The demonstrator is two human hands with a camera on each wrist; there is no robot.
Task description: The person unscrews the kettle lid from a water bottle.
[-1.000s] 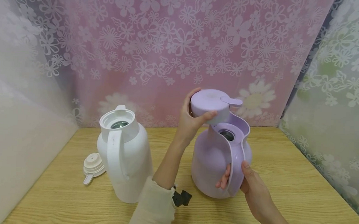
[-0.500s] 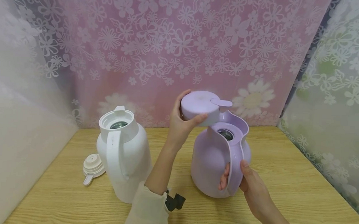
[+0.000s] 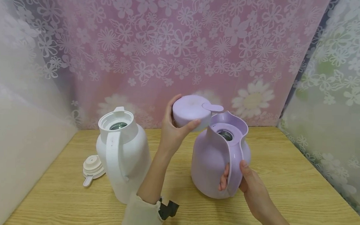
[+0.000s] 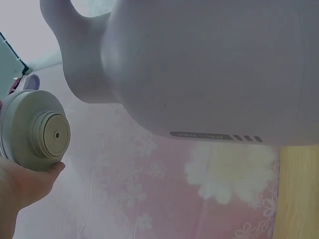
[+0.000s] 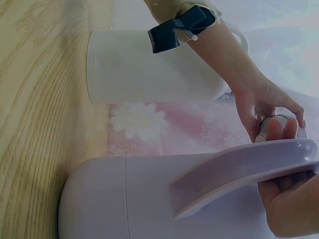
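Note:
My left hand grips a round lilac lid by its rim, held in the air to the left of the lilac thermos jug's mouth. The lid's threaded underside shows in the left wrist view. The lilac thermos jug stands on the table with its top uncovered. Around its handle curl the fingers of my right hand. In the right wrist view, the jug's handle lies between fingers and palm.
A white thermos jug, also uncovered, stands on the left of the wooden table. Behind it lies a cream stopper, upside down. Floral curtains close off the back and sides. A black wrist mount sits on my left sleeve.
My left hand has carried the lilac lid leftward and slightly down, away from the jug's mouth. My right hand keeps its hold on the handle, and both jugs stay in place.

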